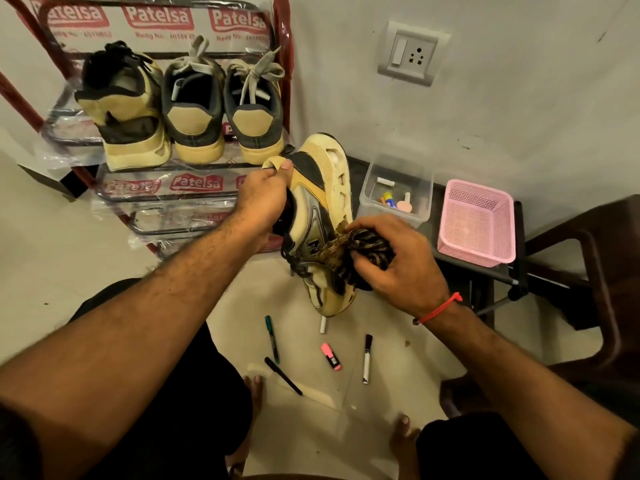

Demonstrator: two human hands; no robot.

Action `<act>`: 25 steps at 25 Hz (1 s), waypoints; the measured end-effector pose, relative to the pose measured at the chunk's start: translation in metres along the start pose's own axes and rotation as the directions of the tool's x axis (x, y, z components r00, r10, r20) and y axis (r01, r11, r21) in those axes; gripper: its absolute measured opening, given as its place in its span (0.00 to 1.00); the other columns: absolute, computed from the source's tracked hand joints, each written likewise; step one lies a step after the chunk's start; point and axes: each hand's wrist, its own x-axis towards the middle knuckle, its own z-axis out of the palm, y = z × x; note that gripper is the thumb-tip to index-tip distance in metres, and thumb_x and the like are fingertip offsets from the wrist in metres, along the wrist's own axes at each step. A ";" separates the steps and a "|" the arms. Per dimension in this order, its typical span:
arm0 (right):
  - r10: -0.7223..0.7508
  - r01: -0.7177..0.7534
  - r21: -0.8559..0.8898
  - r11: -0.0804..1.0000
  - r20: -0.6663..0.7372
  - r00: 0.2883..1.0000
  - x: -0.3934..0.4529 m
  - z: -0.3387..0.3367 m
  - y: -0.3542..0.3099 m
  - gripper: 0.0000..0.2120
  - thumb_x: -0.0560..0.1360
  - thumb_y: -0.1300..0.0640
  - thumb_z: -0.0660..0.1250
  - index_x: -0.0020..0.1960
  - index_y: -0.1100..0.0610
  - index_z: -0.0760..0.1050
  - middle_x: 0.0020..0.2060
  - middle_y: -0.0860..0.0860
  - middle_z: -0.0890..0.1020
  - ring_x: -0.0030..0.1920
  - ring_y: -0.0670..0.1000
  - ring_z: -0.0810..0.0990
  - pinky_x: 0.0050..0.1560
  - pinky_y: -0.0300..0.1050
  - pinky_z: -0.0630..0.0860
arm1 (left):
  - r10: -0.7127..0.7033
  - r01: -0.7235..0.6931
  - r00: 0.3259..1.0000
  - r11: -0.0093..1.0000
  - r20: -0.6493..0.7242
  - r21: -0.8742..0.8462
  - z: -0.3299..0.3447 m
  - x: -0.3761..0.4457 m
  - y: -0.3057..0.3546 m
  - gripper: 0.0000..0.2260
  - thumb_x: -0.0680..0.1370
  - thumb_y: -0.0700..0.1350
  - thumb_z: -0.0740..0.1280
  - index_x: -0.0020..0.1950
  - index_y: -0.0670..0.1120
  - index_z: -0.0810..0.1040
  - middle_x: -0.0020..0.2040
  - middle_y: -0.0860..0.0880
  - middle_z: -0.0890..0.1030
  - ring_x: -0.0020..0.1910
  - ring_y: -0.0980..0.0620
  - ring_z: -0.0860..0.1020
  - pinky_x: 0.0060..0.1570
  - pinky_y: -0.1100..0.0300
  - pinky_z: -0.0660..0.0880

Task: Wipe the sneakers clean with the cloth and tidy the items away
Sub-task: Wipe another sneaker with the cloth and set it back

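Sneaker (320,216) in left hand (263,199), cloth (360,251) in right hand (394,258)

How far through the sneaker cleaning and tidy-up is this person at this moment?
Three sneakers already sit on the rack; whether they are wiped is unclear. In hand: the left hand holds the fourth sneaker while the right hand rubs it with the cloth. Left: pens and a highlighter on the floor.

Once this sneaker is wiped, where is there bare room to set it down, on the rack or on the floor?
On the rack, the top shelf is crowded by three sneakers; the shelf below them looks bare. The floor left of the teal marker is open. Crowded: the floor under the held sneaker, strewn with markers up to the pink highlighter. The pink basket looks empty.
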 end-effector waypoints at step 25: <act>-0.039 0.163 -0.354 0.921 0.334 0.942 -0.002 -0.020 0.021 0.15 0.71 0.55 0.75 0.57 0.57 0.81 0.58 0.56 0.79 0.58 0.59 0.75 0.56 0.57 0.77 | -0.323 0.319 0.945 0.868 0.056 -0.379 0.001 0.000 -0.011 0.16 0.85 0.53 0.58 0.67 0.47 0.77 0.58 0.45 0.84 0.51 0.48 0.83 0.33 0.54 0.81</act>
